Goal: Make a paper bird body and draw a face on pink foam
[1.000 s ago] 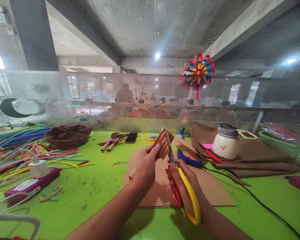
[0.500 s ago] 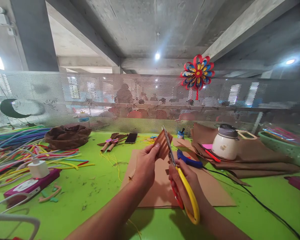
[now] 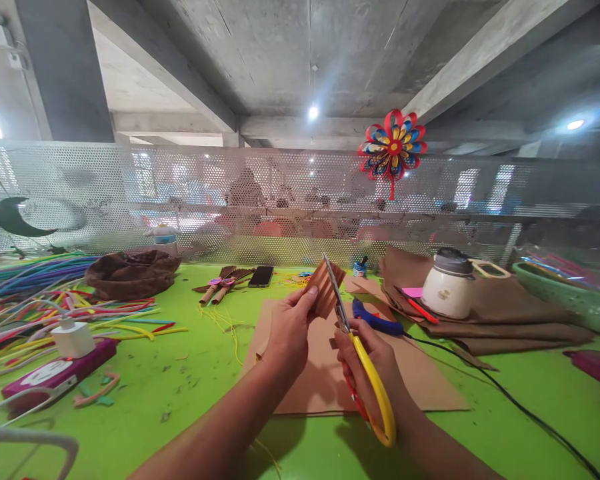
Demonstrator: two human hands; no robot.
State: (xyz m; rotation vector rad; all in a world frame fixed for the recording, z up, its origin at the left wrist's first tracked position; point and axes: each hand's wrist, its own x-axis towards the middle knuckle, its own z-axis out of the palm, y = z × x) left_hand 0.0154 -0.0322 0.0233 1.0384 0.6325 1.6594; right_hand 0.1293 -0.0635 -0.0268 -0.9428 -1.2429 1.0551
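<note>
Between thumb and fingers, my left hand (image 3: 291,328) grips a small piece of brown corrugated cardboard (image 3: 322,293), tilted above the work surface. My right hand (image 3: 367,357) is closed round the yellow and red handles of a pair of scissors (image 3: 377,387). The scissor blades point up and away, lying along the right side of the cardboard piece; whether they are fully closed is hard to tell. Both hands are over a flat brown cardboard sheet (image 3: 420,387) on the green table (image 3: 190,413). Behind my right hand lies a blue glue gun (image 3: 377,321) with a black cord.
Left are a brown cloth bowl (image 3: 133,275), coloured pipe cleaners (image 3: 145,328) and a purple power strip (image 3: 60,375). Cardboard figures (image 3: 225,287) and a phone (image 3: 261,276) lie behind. Right are a cream jar (image 3: 447,287), brown sheets (image 3: 525,313) and a green basket (image 3: 570,300). A perforated screen (image 3: 200,200) stands behind.
The view has shifted slightly, moving the surroundings a little left in the picture. The handles of the scissors look slightly closer together; both hands keep their holds.
</note>
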